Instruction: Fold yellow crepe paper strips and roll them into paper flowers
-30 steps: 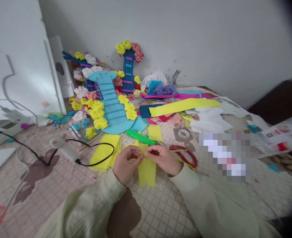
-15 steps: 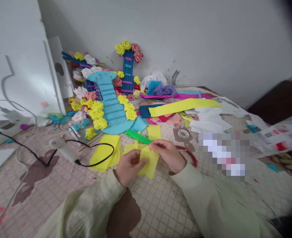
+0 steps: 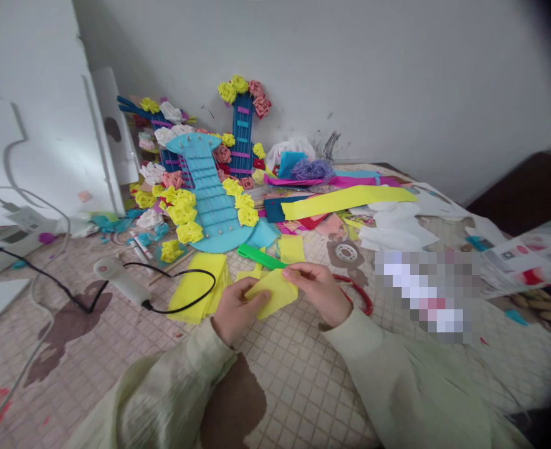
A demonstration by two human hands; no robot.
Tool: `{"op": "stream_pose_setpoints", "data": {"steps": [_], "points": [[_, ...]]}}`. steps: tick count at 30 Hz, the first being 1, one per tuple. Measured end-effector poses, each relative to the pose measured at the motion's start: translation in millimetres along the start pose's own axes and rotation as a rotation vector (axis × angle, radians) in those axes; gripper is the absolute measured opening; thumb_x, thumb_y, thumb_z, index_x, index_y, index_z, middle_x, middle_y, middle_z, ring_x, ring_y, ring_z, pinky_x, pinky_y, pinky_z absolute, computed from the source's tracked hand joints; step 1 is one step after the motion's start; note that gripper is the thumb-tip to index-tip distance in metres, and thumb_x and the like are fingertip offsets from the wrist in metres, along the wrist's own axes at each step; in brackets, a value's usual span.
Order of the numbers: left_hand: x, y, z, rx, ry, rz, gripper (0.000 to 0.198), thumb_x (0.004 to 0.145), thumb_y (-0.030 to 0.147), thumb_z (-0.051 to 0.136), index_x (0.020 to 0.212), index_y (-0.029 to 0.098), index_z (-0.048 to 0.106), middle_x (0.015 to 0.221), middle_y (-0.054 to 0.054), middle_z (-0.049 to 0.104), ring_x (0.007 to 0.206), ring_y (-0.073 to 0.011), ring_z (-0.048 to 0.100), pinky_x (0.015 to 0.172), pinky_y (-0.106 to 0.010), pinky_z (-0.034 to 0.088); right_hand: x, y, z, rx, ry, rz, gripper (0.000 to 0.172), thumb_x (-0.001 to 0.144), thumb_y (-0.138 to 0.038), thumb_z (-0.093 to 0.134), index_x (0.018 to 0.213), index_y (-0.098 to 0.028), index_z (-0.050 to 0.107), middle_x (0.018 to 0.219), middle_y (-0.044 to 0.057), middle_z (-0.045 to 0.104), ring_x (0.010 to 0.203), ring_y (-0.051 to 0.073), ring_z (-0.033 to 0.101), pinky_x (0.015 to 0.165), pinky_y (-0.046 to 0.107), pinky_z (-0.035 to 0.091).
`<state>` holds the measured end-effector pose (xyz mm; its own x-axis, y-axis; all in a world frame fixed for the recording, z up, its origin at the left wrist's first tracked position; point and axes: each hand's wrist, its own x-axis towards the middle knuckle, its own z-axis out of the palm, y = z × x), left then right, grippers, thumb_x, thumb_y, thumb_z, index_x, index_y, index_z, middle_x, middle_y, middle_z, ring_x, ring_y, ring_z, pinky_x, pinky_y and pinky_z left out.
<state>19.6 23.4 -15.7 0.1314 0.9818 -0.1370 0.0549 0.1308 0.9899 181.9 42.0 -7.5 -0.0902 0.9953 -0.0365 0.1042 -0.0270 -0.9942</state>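
Just above the tiled bench (image 3: 303, 399), the left hand (image 3: 232, 312) and the right hand (image 3: 320, 290) both pinch a yellow paper piece (image 3: 272, 291), holding it between them. A green strip (image 3: 259, 256) lies just beyond it, and red scissors (image 3: 357, 293) sit beside the right hand.
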Motion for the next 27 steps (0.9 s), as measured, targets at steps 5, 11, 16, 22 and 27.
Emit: {"op": "stream_pose_setpoints", "data": {"steps": [5, 11, 16, 22, 27], "points": [[0.7, 3.4, -0.2, -0.131, -0.003, -0.030, 0.024, 0.063, 0.032, 0.064, 0.074, 0.013, 0.053, 0.053, 0.003, 0.055, 0.044, -0.0090, 0.050, 0.041, -0.019, 0.040, -0.5, -2.2, 0.5, -0.009, -0.060, 0.026, 0.031, 0.065, -0.041, 0.060, 0.077, -0.013, 0.063, 0.067, 0.002, 0.059, 0.061, 0.012, 0.051, 0.054, 0.024, 0.040], [1.4, 0.2, -0.8, -0.058, -0.057, 0.011, 0.019, 0.059, 0.027, 0.066, 0.066, 0.013, 0.057, 0.054, 0.004, 0.053, 0.048, -0.0085, 0.049, 0.045, -0.019, 0.039, -2.2, -0.9, -0.1, -0.114, -0.193, -0.013, 0.021, 0.068, -0.035, 0.059, 0.071, -0.014, 0.062, 0.064, 0.001, 0.059, 0.057, 0.010, 0.050, 0.052, 0.023, 0.039], [2.8, 1.2, -5.3, 0.013, 0.028, 0.065, 0.020, 0.064, 0.030, 0.063, 0.074, 0.012, 0.062, 0.065, 0.000, 0.059, 0.058, -0.0125, 0.053, 0.053, -0.022, 0.043, -3.3, -1.2, 2.5, -0.120, -0.210, -0.048, 0.019, 0.069, -0.033, 0.058, 0.069, -0.014, 0.061, 0.065, 0.001, 0.059, 0.060, 0.011, 0.052, 0.054, 0.023, 0.041], [-0.6, 1.4, -1.8, -0.032, -0.099, 0.002, 0.021, 0.064, 0.032, 0.064, 0.070, 0.012, 0.063, 0.059, 0.001, 0.058, 0.053, -0.0103, 0.051, 0.048, -0.020, 0.040, -5.7, 0.3, 5.6, -0.112, -0.187, -0.056, 0.018, 0.069, -0.034, 0.058, 0.069, -0.016, 0.059, 0.065, 0.000, 0.058, 0.059, 0.011, 0.052, 0.054, 0.023, 0.042], [-0.6, -1.7, -0.8, -0.119, -0.062, -0.075, 0.026, 0.066, 0.037, 0.062, 0.069, 0.011, 0.062, 0.058, 0.000, 0.057, 0.049, -0.0094, 0.050, 0.045, -0.019, 0.039, -6.3, 3.8, 8.5, -0.072, -0.154, -0.079, 0.018, 0.069, -0.033, 0.059, 0.072, -0.015, 0.057, 0.066, 0.001, 0.057, 0.059, 0.011, 0.052, 0.054, 0.024, 0.043]]}}
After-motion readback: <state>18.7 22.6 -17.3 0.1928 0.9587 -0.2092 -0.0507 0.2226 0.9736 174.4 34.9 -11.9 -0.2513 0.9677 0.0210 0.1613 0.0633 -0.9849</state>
